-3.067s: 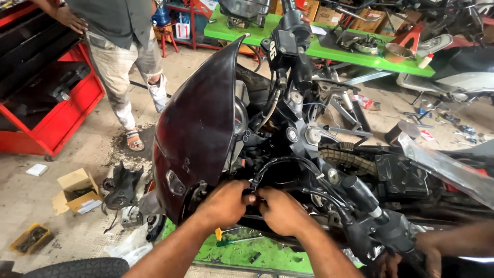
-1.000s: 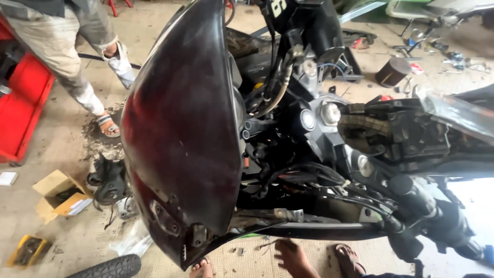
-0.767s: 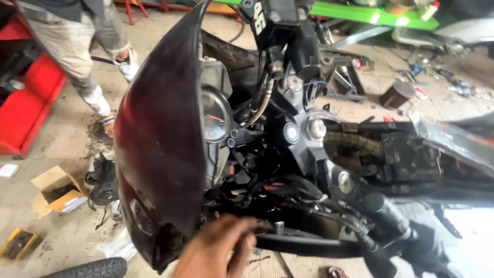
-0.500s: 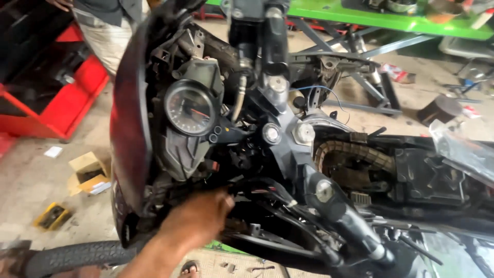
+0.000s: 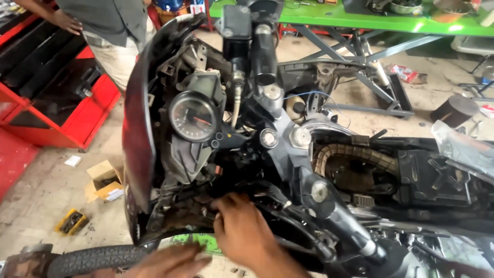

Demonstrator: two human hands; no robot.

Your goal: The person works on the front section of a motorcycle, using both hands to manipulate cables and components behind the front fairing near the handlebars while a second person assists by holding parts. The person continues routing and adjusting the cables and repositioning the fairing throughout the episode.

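A motorcycle stripped of its tank fills the view. Its dark maroon front fairing [image 5: 138, 128] stands at the left, with a round gauge [image 5: 194, 117] behind it. My right hand [image 5: 242, 229] reaches up under the gauge, its bent fingertips on the tangle of wiring [image 5: 193, 202] inside the fairing; whether it grips a wire is hidden. My left hand [image 5: 172, 262] is blurred at the bottom edge, fingers stretched out to the right, holding nothing, just above the front tyre [image 5: 98, 257]. The black handlebar [image 5: 337, 224] runs down to the right of my right hand.
A person [image 5: 110, 31] stands at the upper left beside a red tool cabinet [image 5: 62, 108]. A green lift table [image 5: 360, 23] spans the back. On the concrete floor lie a cardboard box [image 5: 105, 180], a small yellow case [image 5: 72, 221] and a dark cylinder [image 5: 455, 109].
My right hand rose from below the bike to the wiring under the gauge. My left hand came into view at the bottom edge. The view swung round behind the fairing.
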